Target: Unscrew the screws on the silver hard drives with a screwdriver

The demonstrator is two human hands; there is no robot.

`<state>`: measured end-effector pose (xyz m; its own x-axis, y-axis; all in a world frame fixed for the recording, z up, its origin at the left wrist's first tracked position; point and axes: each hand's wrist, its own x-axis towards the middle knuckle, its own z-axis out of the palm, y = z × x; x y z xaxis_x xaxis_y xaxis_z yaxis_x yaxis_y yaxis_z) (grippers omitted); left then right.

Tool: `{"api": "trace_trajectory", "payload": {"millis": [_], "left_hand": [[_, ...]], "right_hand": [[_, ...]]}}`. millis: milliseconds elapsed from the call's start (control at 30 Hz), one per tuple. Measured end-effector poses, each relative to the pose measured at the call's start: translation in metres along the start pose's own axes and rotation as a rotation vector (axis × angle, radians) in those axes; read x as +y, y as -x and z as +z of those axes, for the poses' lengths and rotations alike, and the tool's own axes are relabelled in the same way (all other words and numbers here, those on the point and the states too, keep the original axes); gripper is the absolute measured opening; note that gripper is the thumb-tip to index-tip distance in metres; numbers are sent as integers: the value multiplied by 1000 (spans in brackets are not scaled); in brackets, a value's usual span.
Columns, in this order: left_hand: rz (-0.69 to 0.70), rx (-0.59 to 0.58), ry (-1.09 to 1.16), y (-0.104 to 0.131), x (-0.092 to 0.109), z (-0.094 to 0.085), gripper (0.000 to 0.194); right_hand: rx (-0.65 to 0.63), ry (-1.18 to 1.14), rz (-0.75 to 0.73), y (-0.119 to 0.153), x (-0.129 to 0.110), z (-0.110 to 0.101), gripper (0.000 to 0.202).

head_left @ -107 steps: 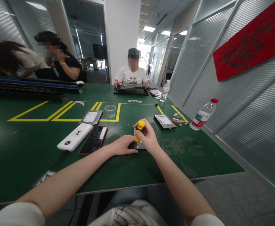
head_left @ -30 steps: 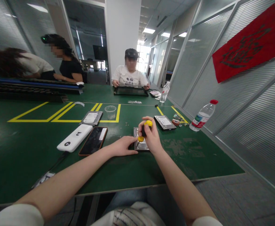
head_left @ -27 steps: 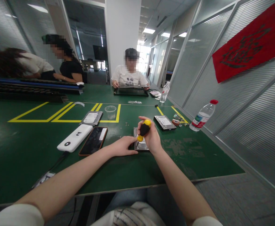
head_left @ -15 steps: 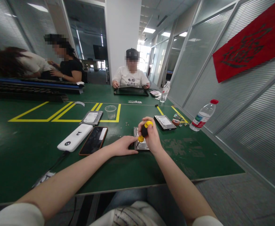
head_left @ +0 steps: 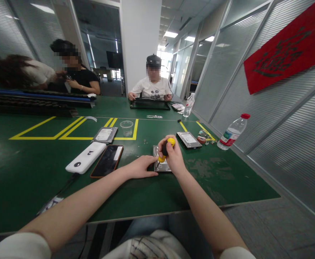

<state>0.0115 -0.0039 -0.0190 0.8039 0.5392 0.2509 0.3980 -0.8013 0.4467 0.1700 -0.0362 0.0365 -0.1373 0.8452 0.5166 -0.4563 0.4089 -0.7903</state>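
Note:
A silver hard drive point(head_left: 162, 166) lies flat on the green table point(head_left: 135, 198), partly covered by my hands. My right hand point(head_left: 175, 158) is wrapped round a yellow and black screwdriver point(head_left: 165, 148), whose shaft points down at the drive's lower left part. Against the drive's left edge rests my left hand point(head_left: 143, 167), thumb and fingers apart, holding nothing. Tiny pieces point(head_left: 144, 141), perhaps screws, lie just beyond the drive. Two more hard drives are on the table, one point(head_left: 105, 135) at the left and one point(head_left: 189, 140) at the right.
Left of my hands are a phone point(head_left: 107, 162) and a white power bank point(head_left: 86, 157) with a cable. Farther off stand a clear cup point(head_left: 126, 128) and two bottles point(head_left: 233, 132) point(head_left: 189, 105). A roll of tape point(head_left: 202, 140) lies right. A person opposite holds a black frame point(head_left: 150, 104).
My hands have hardly moved; the screwdriver handle is turned slightly in my right hand. Across the table, the person's head has shifted a little right, and a person at the left has moved their arms.

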Motion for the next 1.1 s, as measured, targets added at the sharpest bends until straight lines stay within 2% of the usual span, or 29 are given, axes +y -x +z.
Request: {"api": "trace_trajectory", "payload": {"millis": [133,300,400,600,700,733,800,867,900,1000,1100], "left_hand": [[-39,-24,-46,-1,2,-1,44],[-60,-55,-63,-1,1,-4,69],[-75,-84,-83,1,-2,-6,71],[-59,-73,-55,3,-6,-9,69],[-98,-75,10,2,-10,-15,71],[-138,-62,26,2,-12,-18,70],[-288,31,-21,1,-19,-24,52],[-484,179,-240,1,-27,-30,36],[-524,203,-292,2,-31,-31,33],[-583,155,-350,5,-38,-30,23],[-612,102,-388,7,-38,-26,22]], "right_hand": [[103,-62,9,-3,-1,0,33],[333,-64,-104,-7,-6,-3,29],[426,-46,-124,-9,-5,-6,28],[499,-39,-157,-9,-5,-7,29],[516,-42,-202,-8,-8,-8,28],[523,-42,-218,-8,-9,-8,27],[540,-39,-242,-8,-10,-9,27],[553,-38,-245,-9,-10,-10,27],[555,-41,-240,-10,-10,-11,27],[555,-42,-221,-11,-8,-11,28],[551,-37,-203,-10,-7,-11,29]]}}
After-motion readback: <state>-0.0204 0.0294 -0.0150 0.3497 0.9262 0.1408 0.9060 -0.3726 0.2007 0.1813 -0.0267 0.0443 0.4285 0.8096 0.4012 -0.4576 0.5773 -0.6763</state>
